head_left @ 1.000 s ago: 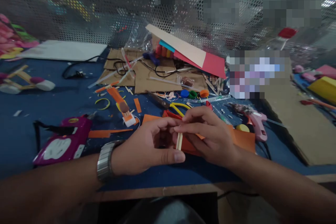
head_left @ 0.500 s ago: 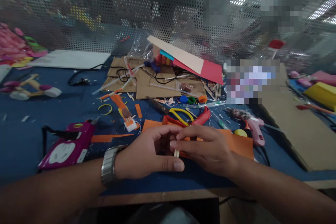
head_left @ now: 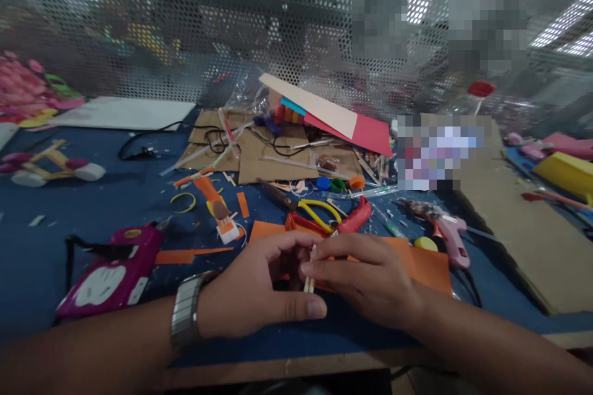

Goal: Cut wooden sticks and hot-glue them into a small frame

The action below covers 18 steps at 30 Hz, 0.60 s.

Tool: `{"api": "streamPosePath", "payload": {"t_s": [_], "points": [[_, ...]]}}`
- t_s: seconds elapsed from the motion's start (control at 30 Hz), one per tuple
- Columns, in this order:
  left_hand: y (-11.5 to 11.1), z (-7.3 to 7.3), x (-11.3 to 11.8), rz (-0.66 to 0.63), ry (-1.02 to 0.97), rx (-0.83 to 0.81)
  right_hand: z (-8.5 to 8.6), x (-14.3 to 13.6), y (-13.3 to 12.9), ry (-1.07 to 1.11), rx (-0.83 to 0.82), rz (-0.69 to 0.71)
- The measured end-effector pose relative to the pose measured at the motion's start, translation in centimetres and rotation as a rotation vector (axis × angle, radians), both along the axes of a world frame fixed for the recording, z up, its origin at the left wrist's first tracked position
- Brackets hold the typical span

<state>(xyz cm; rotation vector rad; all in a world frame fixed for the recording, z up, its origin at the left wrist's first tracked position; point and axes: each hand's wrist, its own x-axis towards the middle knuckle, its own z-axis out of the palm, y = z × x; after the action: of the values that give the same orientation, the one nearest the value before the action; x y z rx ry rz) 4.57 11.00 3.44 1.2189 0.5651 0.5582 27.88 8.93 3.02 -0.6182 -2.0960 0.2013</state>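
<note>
Head view: two pale sticks (head_left: pixel 309 284) sit between the hands over the tabletop (head_left: pixel 32 259), pinched in the right hand's (head_left: pixel 365 274) grip; left hand (head_left: pixel 250 287) has its thumb spread, finger contact hidden. Judged light, stiff, snappable; best held mid-length by the sides.

- Worn on the head, high over the near edge of the table (head_left: pixel 259 345).
- Faces forward and slants down, reaching from that edge to the perforated screen (head_left: pixel 222 24) at the back.
- Set near enough to show left grip (head_left: pixel 259 290) and right grip (head_left: pixel 365 278) large, low in the middle, from above and behind.
- Cuts off left forearm (head_left: pixel 102 333) and right forearm (head_left: pixel 486 333) toward the lower corners.
- Spans wide, out to the large cardboard piece (head_left: pixel 514 228) on the right.
</note>
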Motion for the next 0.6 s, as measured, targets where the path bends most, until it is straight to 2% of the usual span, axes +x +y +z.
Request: {"api": "streamPosePath", "payload": {"t_s": [0.6], "points": [[0.04, -0.73, -0.26, -0.008, -0.063, -0.010, -0.11, -0.11, 0.06, 0.045, 0.023, 0.038]]}}
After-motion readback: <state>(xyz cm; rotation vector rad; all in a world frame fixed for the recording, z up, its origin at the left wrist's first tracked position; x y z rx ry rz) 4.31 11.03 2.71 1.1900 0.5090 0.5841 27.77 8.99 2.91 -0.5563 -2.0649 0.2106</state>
